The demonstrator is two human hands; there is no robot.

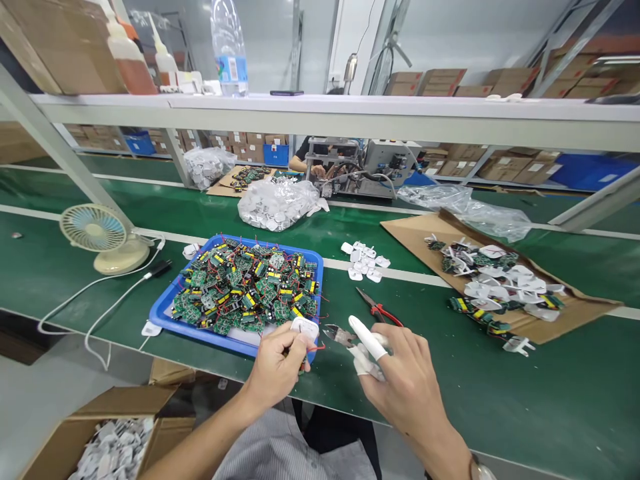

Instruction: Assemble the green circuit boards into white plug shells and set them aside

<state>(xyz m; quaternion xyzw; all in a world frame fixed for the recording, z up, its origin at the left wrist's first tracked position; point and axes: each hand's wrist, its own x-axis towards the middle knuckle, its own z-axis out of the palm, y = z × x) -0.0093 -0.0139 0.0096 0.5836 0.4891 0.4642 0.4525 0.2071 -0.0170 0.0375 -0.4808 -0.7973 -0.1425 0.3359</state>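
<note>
Nearest, the left hand [277, 363] pinches a white plug shell [305, 329]; the right hand [400, 380] grips cutters [340, 335] beside it. Beyond: blue tray [165, 319] of circuit boards [245, 287], red pliers [379, 308], bagged shells [277, 203] on the green tabletop [500, 387].

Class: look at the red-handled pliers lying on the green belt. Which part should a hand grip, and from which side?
Grip the red handles of the red-handled pliers, coming from above on the worker's side. They lie flat on the green belt, handles splayed toward the right hand, dark jaws pointing away.
</note>
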